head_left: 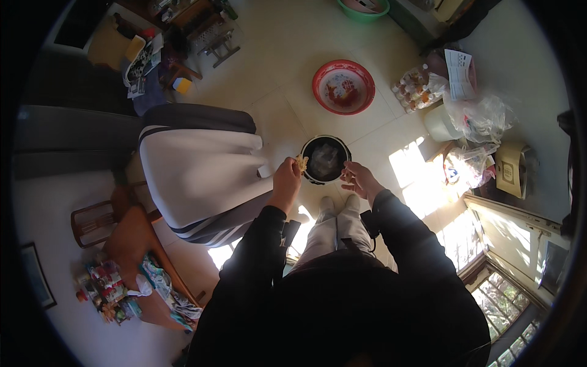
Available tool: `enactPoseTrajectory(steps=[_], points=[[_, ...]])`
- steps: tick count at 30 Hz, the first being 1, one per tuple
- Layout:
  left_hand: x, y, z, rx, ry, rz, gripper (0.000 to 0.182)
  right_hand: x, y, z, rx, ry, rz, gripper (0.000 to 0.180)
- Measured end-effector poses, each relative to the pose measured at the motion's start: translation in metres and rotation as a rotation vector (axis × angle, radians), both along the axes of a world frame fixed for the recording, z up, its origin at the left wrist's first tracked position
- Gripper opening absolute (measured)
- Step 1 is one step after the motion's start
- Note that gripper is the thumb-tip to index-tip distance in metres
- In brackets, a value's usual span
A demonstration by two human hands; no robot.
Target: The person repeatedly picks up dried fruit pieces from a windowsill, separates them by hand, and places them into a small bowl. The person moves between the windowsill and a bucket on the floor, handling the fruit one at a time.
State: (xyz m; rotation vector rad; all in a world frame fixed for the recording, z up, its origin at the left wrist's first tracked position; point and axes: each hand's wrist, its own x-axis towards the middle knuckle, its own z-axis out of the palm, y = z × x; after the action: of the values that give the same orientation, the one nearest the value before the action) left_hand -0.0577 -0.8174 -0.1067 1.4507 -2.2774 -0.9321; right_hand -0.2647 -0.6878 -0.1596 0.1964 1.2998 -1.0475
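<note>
My left hand pinches a crumpled yellowish piece, whose exact kind I cannot make out. It is at the left rim of a round black bin with a pale rim. Inside the bin lies clear crumpled plastic. At the bin's right edge is my right hand, its fingers curled and partly spread. Whether a small thing sits between those fingertips is too unclear to tell. Both hands appear above the bin's sides, with my feet just below it in the picture.
A cloth-covered table stands close on the left. Beyond the bin, a red enamel basin rests on the tiled floor. On the right are bundled bottles, plastic bags and a carton. A wooden table is lower left.
</note>
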Motion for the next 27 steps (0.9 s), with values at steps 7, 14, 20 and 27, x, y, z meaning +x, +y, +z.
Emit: enactPoseTrajectory(steps=[7,14,20,27], points=[[-0.023,-0.01,-0.095,-0.011,-0.04,0.018,0.011,-0.001,-0.034,-0.091,0.088,0.184,0.239,0.049],[-0.048,-0.011,-0.202,-0.03,-0.072,-0.064,0.009,0.011,-0.04,-0.195,0.076,-0.064,-0.014,0.024],[-0.063,-0.004,-0.27,-0.007,-0.046,-0.116,0.011,0.027,-0.049,-0.271,0.025,-0.304,-0.252,0.026],[-0.066,0.004,-0.319,0.142,0.006,0.055,0.01,0.029,-0.044,-0.308,0.054,-0.352,-0.292,0.032]])
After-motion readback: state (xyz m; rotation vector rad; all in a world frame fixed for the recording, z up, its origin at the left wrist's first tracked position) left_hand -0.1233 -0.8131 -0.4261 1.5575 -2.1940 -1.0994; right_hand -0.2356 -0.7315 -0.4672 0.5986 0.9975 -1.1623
